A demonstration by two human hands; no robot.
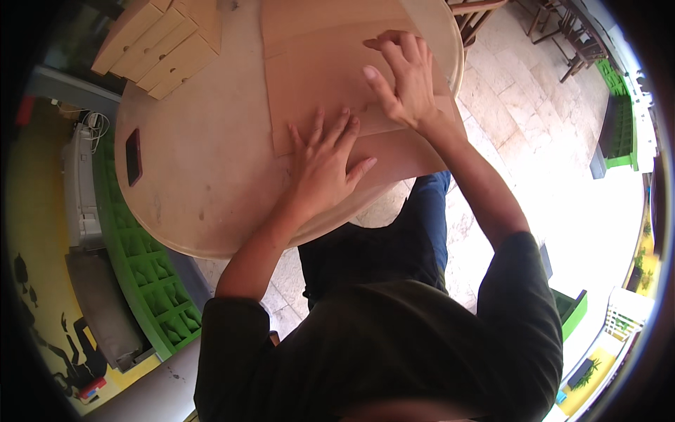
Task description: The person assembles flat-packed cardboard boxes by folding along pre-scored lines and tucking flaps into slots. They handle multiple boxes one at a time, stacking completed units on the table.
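The flat cardboard sheet [330, 77] is pressed onto the round counter [204, 176] beneath both flat, spread grips, left hand [323, 165] and right hand [402, 79].

Bare tan round wooden table [204, 190] surface open at 9 o'clock of left hand [325, 163]; small dark flat phone [133, 156] farther out; stacked pale folded cardboard boxes [165, 42] block 11 o'clock.

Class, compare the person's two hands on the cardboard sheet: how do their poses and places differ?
The left hand lies flat with fingers spread, near the table's front edge. The right hand sits farther up the cardboard sheet, fingers arched and closer together. Both press on the same sheet and hold nothing.
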